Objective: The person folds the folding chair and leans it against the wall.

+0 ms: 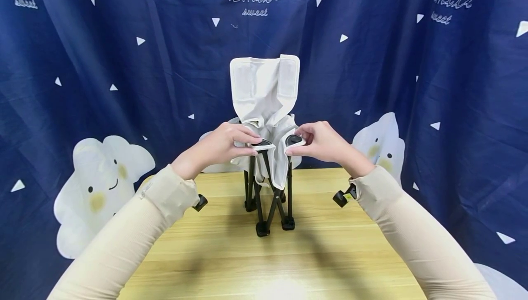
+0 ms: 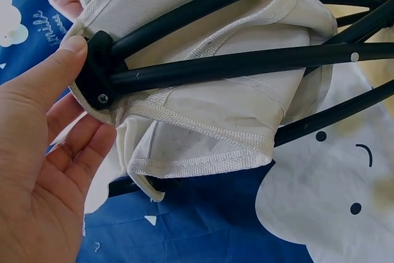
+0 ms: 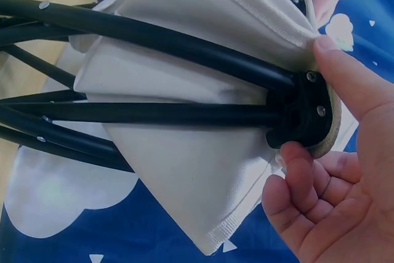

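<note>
A small folding chair (image 1: pixel 265 80) with off-white fabric and black tube legs stands half folded on the table, its backrest at the far side. My left hand (image 1: pixel 222 144) pinches the left front corner of the seat, thumb and fingers at the black plastic corner joint (image 2: pixel 101 72). The right front corner is held the same way by my right hand (image 1: pixel 326 142), around its own corner joint (image 3: pixel 305 112). Between the two corners the seat fabric (image 1: pixel 279 171) sags in a fold. Below it the crossed legs (image 1: pixel 272 204) stand close together on black feet.
The wooden table (image 1: pixel 231 263) reaches toward me under both forearms. Behind it hangs a dark blue curtain (image 1: pixel 177 39) with white clouds and triangles. A small black wrist camera (image 1: pixel 200 202) sits by the left cuff, another camera (image 1: pixel 341 198) by the right.
</note>
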Demonstrator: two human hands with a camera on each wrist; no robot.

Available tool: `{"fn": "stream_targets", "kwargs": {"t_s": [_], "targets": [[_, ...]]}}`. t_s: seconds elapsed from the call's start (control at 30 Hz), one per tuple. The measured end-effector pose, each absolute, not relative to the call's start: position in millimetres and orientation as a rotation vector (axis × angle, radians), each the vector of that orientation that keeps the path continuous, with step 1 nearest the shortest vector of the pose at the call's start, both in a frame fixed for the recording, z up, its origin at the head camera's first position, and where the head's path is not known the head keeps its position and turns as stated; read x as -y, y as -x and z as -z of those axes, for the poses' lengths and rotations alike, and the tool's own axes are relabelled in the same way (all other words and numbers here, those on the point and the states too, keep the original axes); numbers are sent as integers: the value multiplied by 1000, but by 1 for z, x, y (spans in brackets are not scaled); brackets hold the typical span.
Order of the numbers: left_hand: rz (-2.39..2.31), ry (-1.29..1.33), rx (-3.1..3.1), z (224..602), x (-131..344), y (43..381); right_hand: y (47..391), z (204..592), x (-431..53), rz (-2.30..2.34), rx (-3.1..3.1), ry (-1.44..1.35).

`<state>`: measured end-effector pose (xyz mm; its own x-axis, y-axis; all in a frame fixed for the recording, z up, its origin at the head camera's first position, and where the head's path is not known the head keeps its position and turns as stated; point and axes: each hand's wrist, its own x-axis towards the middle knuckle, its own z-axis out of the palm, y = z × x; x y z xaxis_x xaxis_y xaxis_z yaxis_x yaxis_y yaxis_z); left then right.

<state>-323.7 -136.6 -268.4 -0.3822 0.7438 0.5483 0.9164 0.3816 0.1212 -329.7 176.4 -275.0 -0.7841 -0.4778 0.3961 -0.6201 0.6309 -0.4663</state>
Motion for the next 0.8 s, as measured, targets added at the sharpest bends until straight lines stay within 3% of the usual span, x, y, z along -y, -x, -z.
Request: {"fn": "stream_targets", "kwargs": {"t_s": [0.8], "targets": [[618, 1380, 2235, 274, 134, 333, 335, 280, -174, -927, 2524, -1069]]}}
